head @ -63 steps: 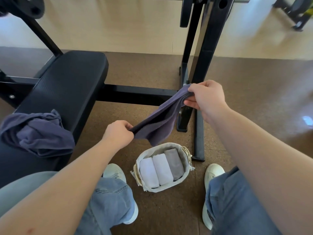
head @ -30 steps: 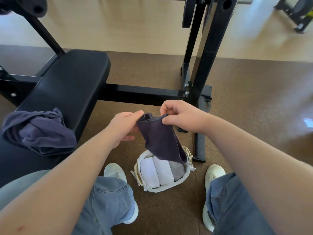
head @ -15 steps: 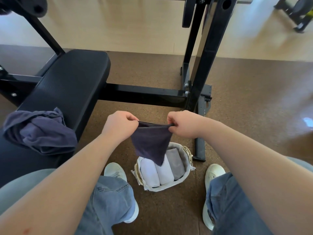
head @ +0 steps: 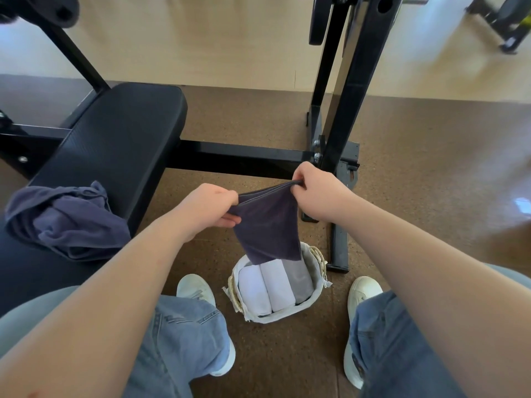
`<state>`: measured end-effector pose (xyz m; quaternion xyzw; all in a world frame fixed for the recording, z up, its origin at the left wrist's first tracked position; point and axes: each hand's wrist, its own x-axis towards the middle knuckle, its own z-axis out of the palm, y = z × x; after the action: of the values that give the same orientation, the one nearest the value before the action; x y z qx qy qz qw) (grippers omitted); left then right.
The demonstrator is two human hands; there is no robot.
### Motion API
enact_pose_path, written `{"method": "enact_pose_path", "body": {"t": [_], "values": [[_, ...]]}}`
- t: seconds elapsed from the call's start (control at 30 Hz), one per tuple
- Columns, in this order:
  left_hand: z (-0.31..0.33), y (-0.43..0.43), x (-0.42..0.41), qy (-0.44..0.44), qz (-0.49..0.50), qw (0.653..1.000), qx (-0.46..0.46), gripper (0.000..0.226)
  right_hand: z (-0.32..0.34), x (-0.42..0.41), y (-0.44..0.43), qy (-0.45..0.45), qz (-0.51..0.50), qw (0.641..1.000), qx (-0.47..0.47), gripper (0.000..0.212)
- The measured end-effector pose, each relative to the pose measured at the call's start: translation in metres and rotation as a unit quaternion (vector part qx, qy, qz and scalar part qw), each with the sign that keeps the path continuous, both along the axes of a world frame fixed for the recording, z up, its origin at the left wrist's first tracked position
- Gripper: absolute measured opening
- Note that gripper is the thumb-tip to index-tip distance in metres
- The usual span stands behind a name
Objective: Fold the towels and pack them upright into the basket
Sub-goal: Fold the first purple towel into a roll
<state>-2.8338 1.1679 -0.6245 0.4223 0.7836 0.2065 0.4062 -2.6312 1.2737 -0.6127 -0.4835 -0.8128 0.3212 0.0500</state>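
A folded dark purple towel [head: 268,225] hangs in the air above the basket. My left hand [head: 208,209] pinches its left top corner and my right hand [head: 317,193] pinches its right top corner, which sits a little higher. Its lower edge dangles over the far rim of the small round lined basket [head: 317,297] on the floor between my feet. Inside the basket stand two white rolled towels [head: 265,287] and a grey one [head: 300,278], side by side. Another dark purple towel [head: 69,221] lies crumpled on the black bench pad at my left.
The black padded bench [head: 120,142] runs along my left. Its black steel frame [head: 344,90] rises just beyond my right hand, with a floor bar [head: 339,242] right of the basket. My white shoes [head: 360,294] flank the basket on the brown cork floor.
The towel was stretched out long between my hands, then my hands brought its ends together into a fold. It now hangs shorter, held taut by its top corners over the basket.
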Motion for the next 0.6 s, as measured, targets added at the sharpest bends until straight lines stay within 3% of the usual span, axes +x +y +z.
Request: {"method": "enact_pose_path", "body": {"t": [0.2, 0.33, 0.43, 0.5, 0.6], "values": [[-0.005, -0.006, -0.002, -0.017, 0.010, 0.999, 0.038, 0.023, 0.006, -0.002, 0.000, 0.087, -0.092, 0.984, -0.126, 0.010], [-0.003, -0.004, 0.003, -0.136, 0.123, 0.982, 0.054, 0.027, 0.007, -0.003, -0.001, 0.154, -0.142, 0.954, -0.212, 0.018], [0.002, -0.002, 0.007, -0.208, 0.171, 0.961, 0.061, 0.035, 0.007, 0.001, 0.002, 0.184, -0.139, 0.945, -0.233, 0.036], [0.003, -0.003, 0.009, -0.209, 0.175, 0.960, 0.059, 0.038, 0.007, 0.003, 0.003, 0.187, -0.121, 0.945, -0.241, 0.049], [0.002, -0.003, 0.009, -0.197, 0.175, 0.962, 0.066, 0.043, 0.004, 0.004, 0.004, 0.176, -0.131, 0.953, -0.208, 0.051]]}}
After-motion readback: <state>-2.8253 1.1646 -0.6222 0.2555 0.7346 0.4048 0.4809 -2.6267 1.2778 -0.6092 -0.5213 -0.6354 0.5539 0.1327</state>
